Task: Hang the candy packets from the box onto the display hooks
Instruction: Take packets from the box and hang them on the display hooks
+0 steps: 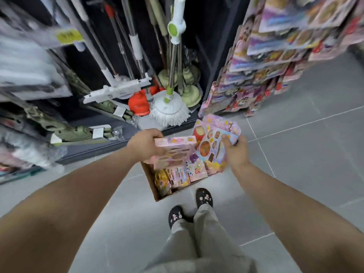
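A brown cardboard box [151,181] stands on the floor in front of my feet, with several colourful candy packets [178,177] inside. My left hand [144,144] grips a pink candy packet [174,152] by its upper left corner, above the box. My right hand [235,149] holds a stack of pink and blue candy packets [213,143] by its right edge, just above the box's far right side. The display rack [275,62], full of similar hanging packets, rises at the upper right.
Mops, brooms and plungers [169,103] lean in a dark shelf bay straight ahead. Shelves with packaged goods [29,79] run along the left. Grey floor tiles [305,154] stretch to the right. My two feet in dark slippers [203,198] stand just behind the box.
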